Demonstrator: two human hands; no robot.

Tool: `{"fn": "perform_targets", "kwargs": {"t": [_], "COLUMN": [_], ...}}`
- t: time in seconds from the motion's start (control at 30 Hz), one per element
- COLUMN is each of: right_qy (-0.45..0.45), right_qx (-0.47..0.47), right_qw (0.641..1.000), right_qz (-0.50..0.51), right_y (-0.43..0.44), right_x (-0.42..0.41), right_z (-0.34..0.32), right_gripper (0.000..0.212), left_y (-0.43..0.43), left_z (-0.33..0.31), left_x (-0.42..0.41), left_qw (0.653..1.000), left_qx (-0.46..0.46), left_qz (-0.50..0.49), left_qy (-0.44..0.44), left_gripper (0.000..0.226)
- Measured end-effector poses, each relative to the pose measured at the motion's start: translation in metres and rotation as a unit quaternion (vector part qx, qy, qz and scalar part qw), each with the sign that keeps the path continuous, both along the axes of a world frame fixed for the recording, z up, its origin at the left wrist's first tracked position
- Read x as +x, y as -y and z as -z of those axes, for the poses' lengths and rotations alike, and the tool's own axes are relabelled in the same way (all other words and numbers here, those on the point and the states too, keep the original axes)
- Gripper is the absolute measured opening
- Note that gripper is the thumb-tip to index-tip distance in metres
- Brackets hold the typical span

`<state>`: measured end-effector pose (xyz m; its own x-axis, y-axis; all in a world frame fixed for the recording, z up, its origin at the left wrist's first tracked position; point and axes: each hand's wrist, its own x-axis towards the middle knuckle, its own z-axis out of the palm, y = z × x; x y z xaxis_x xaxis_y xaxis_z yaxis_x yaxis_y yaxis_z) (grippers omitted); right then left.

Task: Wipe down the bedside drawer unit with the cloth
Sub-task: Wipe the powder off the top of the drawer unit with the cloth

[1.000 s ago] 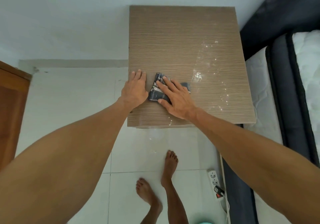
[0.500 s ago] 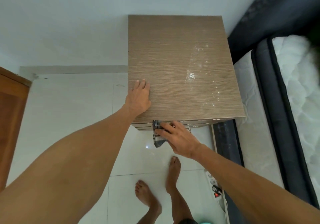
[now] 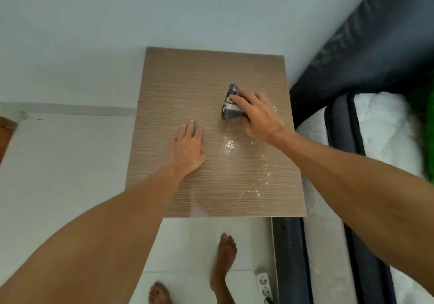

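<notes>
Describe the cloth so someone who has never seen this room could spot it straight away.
Find the wood-grain top of the bedside drawer unit, standing between a pale wall and the dark-edged mattress. On its far right part, the right hand presses down a small bunched cloth. It is the only fabric on the top: dark with pale checked stripes, just beyond a patch of white specks.

You see a dark grey-and-white checked cloth (image 3: 231, 105) on the tan, finely striped woodgrain drawer unit (image 3: 187, 87), beside a white-and-black mattress (image 3: 375, 120).
</notes>
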<state>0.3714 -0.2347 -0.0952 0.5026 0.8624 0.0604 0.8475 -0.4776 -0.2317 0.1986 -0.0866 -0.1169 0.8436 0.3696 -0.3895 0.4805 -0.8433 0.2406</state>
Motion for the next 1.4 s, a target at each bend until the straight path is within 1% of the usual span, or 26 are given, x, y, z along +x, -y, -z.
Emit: {"fn": "perform_targets", "kwargs": {"t": [0.1,0.2,0.33,0.4,0.47,0.53,0.67,0.8,0.87,0.97,1.03,1.17,1.4], "right_qy": [0.011,0.004,-0.029,-0.028,-0.021,-0.030,-0.038,-0.038,-0.039,-0.044,-0.044,-0.025,-0.022], "right_qx": [0.012,-0.002,-0.057,-0.098,-0.146,-0.176,-0.150,-0.149,-0.141,-0.130,-0.129,-0.123,-0.105], "right_qw": [1.000,1.000,0.998,0.994,0.988,0.984,0.988,0.988,0.989,0.990,0.990,0.992,0.993], "right_qz": [0.001,-0.003,-0.029,-0.049,-0.047,-0.028,0.020,0.023,0.031,0.043,0.036,0.002,-0.046], "right_y": [-0.026,-0.055,-0.084,-0.095,-0.101,-0.099,-0.091,-0.076,-0.065,-0.048,-0.037,-0.010,0.036], "right_x": [0.056,0.101,0.140,0.152,0.159,0.158,0.131,0.091,0.066,0.026,0.000,-0.056,-0.151], "right_z": [0.001,0.004,0.013,0.019,0.027,0.036,0.051,0.051,0.053,0.054,0.052,0.053,0.055], "right_gripper": [0.059,0.059,0.065,0.067,0.066,0.064,0.061,0.060,0.059,0.057,0.056,0.056,0.055], "left_y": [0.004,0.002,0.001,0.002,0.003,0.004,0.002,0.001,0.000,-0.005,-0.009,-0.009,0.006], "left_z": [0.003,0.006,0.007,0.006,0.006,0.008,0.008,0.004,0.002,0.001,0.001,0.001,0.001], "left_x": [0.023,0.039,0.049,0.049,0.049,0.049,0.048,0.048,0.046,0.035,0.025,0.006,-0.025], "left_qw": [1.000,0.999,0.998,0.997,0.997,0.997,0.996,0.996,0.997,0.996,0.996,0.996,0.998], "left_qx": [0.013,0.014,0.016,0.019,0.029,0.037,0.045,0.048,0.043,0.025,0.005,-0.010,-0.017], "left_qz": [-0.019,-0.026,-0.030,-0.031,-0.030,-0.027,-0.021,-0.024,-0.043,-0.077,-0.083,-0.082,-0.040], "left_qy": [-0.013,-0.032,-0.060,-0.066,-0.069,-0.069,-0.073,-0.068,-0.041,0.022,0.042,0.044,0.034], "left_gripper": [0.069,0.077,0.084,0.086,0.088,0.088,0.086,0.081,0.077,0.075,0.076,0.073,0.072]}}
